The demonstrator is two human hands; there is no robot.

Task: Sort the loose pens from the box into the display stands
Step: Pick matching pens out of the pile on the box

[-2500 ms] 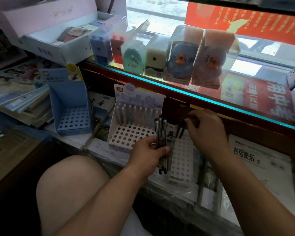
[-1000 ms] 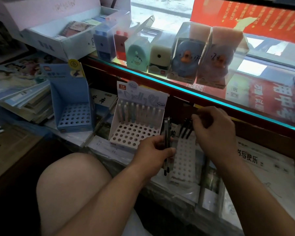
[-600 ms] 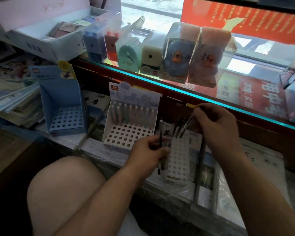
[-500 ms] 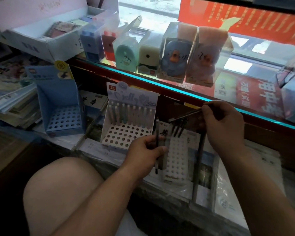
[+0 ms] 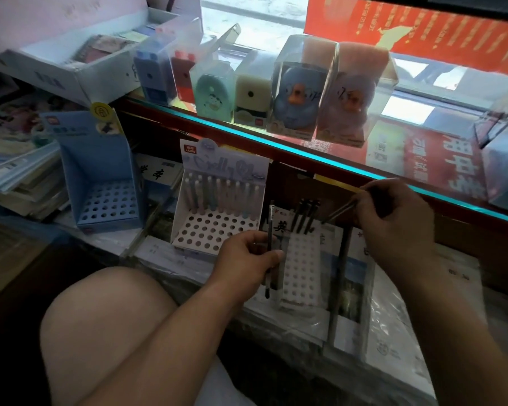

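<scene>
My left hand [image 5: 251,254] grips one dark pen [image 5: 269,227] upright, just left of a white perforated stand [image 5: 302,268]. Three dark pens [image 5: 304,215] stand in that stand's far row. My right hand [image 5: 393,218] pinches another dark pen [image 5: 339,210], tilted with its tip pointing down-left toward the stand's far end. A second white stand [image 5: 214,230] to the left holds a back row of pastel pens [image 5: 220,191]. A blue stand [image 5: 106,200] further left has no pens in its holes.
A glass counter edge [image 5: 305,155] runs above the stands, with boxed pencil sharpeners [image 5: 299,86] on top. Stacked booklets in plastic wrap [image 5: 364,303] lie under the stands. Piled magazines [image 5: 15,171] sit at left. My bare knee [image 5: 100,332] is in the foreground.
My right hand lifted away from the stand's far row and now holds one pen tilted beside it. The bundle in my left hand has shrunk to a single pen.
</scene>
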